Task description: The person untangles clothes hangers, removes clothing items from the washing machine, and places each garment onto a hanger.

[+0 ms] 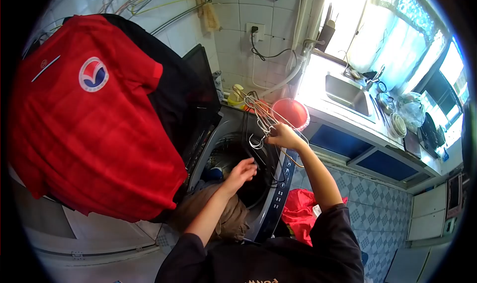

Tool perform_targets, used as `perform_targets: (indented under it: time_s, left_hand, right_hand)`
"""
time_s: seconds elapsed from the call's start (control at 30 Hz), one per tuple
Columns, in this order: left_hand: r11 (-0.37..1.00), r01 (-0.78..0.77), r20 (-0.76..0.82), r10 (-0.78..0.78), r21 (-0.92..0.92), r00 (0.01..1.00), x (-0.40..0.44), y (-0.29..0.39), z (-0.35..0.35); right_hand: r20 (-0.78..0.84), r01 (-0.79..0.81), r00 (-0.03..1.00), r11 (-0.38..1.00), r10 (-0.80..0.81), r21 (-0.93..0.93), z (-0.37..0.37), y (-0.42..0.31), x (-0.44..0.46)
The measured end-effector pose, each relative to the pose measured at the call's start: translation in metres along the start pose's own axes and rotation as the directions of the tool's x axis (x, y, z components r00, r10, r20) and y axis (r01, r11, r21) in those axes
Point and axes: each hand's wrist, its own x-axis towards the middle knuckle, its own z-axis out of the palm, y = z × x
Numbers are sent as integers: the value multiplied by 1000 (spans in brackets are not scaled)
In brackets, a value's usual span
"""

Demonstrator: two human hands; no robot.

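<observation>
My right hand (283,135) is closed around a bunch of wire clothes hangers (262,113), held above the right rim of a top-loading washing machine (271,213). Their hooks point left, toward the drum. My left hand (242,172) hovers over the drum opening with its fingers loosely apart, close to a dark hanger (261,160); no grip on it shows. Brown cloth (218,211) is draped over the near edge of the machine, under my left forearm. Inside the drum, a blue and white item (214,173) is partly visible.
A red T-shirt (94,119) hangs at the left beside black clothing. The machine's dark lid (202,77) stands raised. Behind the hangers is a pink bucket (290,113). Red clothing (299,211) lies low at the right of the machine. A counter with a sink (348,95) runs along the right.
</observation>
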Motion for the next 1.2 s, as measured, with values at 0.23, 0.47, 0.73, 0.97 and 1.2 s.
perform_targets:
  time_s: [0.23,0.47,0.73,0.97,1.2]
  left_hand:
    - [979,-100,-473,174,178,864,132,-73,33]
    - [935,-308,-465,355,177,811,159,-51,70]
    - [945,-322,-458,263,-54,849,143,-43,51]
    - [924,-274,-497,111,-268,861,113,-27,28]
    - [908,-356,-688,115,-219,716,77,-26,10]
  right_hand:
    - [-115,27,993,994,-15,106,-9,23,13]
    - [-64,-23,997,942,47,336,-23,36,10]
    - [-26,-37,998,892,55,450,-30,34,4]
    - [-225,-129,969,987,105,-94,31,15,9]
    - [-249,-208,961,907,120,-365,78,35,1]
